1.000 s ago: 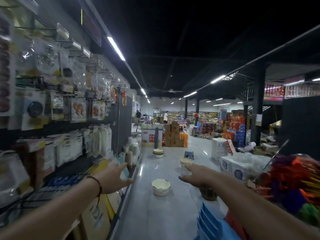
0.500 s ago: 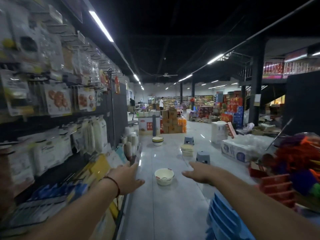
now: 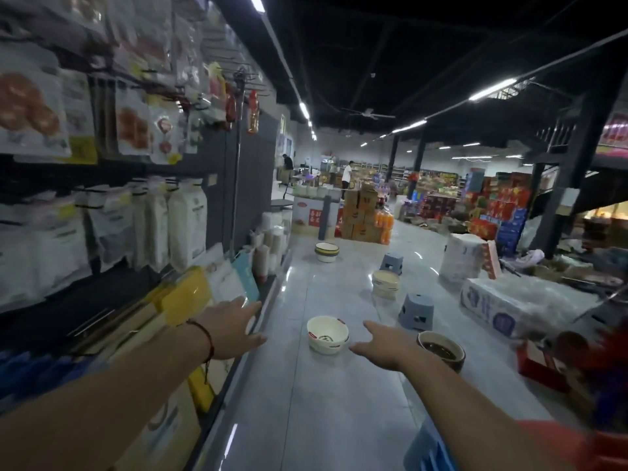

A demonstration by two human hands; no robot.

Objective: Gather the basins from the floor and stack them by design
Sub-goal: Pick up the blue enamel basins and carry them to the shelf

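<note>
A cream basin with red handles [image 3: 327, 334] sits on the grey floor straight ahead. To its right a dark brown basin [image 3: 441, 350] lies partly behind my right arm. Farther down the aisle stand a beige stack of basins [image 3: 385, 283] and a cream stack with dark rims [image 3: 327, 252]. My left hand [image 3: 234, 326] reaches forward with straight fingers, left of the cream basin and apart from it. My right hand [image 3: 382, 345] is stretched out flat just right of that basin, holding nothing.
Shelves of packaged goods [image 3: 102, 215] line the left side. Two grey stools [image 3: 416, 311] [image 3: 391, 263] stand in the aisle. Wrapped tissue packs [image 3: 492, 307] and red crates [image 3: 543, 365] crowd the right. Blue plastic items [image 3: 428, 450] sit near my right arm. People stand far back.
I have moved forward along the aisle; the cream basin is nearer and larger. The brown basin has come into view beside my right hand. Both hands stay extended and empty.
</note>
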